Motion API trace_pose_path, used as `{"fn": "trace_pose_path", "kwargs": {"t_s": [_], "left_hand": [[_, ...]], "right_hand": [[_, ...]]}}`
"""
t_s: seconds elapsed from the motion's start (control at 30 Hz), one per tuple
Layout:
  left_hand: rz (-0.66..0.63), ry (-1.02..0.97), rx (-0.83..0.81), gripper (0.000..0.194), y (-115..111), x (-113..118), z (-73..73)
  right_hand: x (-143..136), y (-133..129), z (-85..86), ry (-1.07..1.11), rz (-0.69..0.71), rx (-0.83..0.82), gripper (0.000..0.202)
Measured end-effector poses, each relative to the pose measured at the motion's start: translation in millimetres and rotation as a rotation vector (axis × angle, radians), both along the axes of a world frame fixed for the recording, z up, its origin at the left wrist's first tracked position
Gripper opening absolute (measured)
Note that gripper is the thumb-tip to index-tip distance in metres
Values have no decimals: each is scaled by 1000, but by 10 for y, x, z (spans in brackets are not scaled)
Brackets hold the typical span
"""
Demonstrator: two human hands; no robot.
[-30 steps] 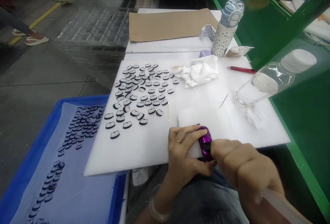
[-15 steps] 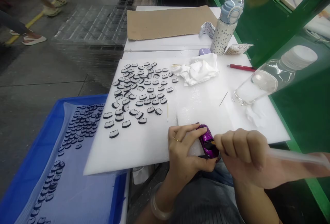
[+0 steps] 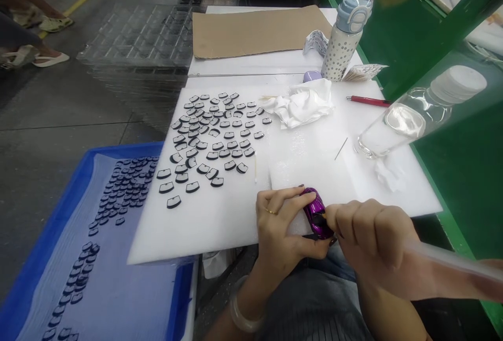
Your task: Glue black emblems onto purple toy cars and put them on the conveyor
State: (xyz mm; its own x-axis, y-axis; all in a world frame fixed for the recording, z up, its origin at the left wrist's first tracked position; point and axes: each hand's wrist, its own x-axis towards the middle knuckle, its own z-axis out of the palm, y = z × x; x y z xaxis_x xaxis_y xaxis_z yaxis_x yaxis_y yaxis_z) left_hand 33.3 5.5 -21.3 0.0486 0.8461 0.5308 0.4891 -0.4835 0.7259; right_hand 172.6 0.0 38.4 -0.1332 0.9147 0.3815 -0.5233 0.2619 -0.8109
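Note:
My left hand [image 3: 285, 220] is closed around a small glossy purple toy car body [image 3: 317, 218] at the near edge of the white foam board [image 3: 220, 226]. Fingers grip its far end, and the thumb presses near its close end. My right hand [image 3: 373, 236] makes a fist around a long translucent tube [image 3: 451, 267]. Its thin yellowish tip [image 3: 324, 216] reaches the dark opening in the car body; whether they touch, I cannot tell. Many small black-edged, clear-topped window-like pieces [image 3: 192, 187] lie scattered on the board to the left.
A blue tray [image 3: 90, 160] with more black pieces stands lower left. On the board are crumpled tissue [image 3: 302, 102], a cotton swab [image 3: 255, 168], a thin needle-like stick [image 3: 340, 149], a red pen [image 3: 369, 101] and a clear bottle [image 3: 416, 116]. Behind stand a dotted flask [image 3: 341, 50] and cardboard [image 3: 259, 32].
My right hand and the tube's rear have dipped slightly, with the tip still at the car body. My left hand keeps its grip. Feet in the background at upper left have moved.

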Motion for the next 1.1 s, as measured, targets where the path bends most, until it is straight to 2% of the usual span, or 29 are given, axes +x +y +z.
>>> {"fn": "trace_pose_path", "kwargs": {"t_s": [0.43,0.57,0.73,0.87,0.93,1.0,1.1], "left_hand": [[-4,29,-15,55,-3,-12,1],[11,30,-16,58,-10,-4,-9],[20,30,-11,55,-19,14,-10],[27,38,8,52,-23,25,-12],[31,44,4,52,-25,23,-15],[20,48,-6,55,-26,14,-17],[-3,54,-13,58,-28,-8,-19]], "right_hand": [[11,-118,23,-76,-145,-9,59],[-23,-124,110,-147,-127,-40,59],[-166,-157,181,-257,-208,-24,61],[-241,-276,213,-299,-291,-84,58],[-202,-298,274,-300,-254,-119,57],[-117,-221,348,-270,-206,-109,56],[-2,109,374,-227,-242,-53,62]]}}
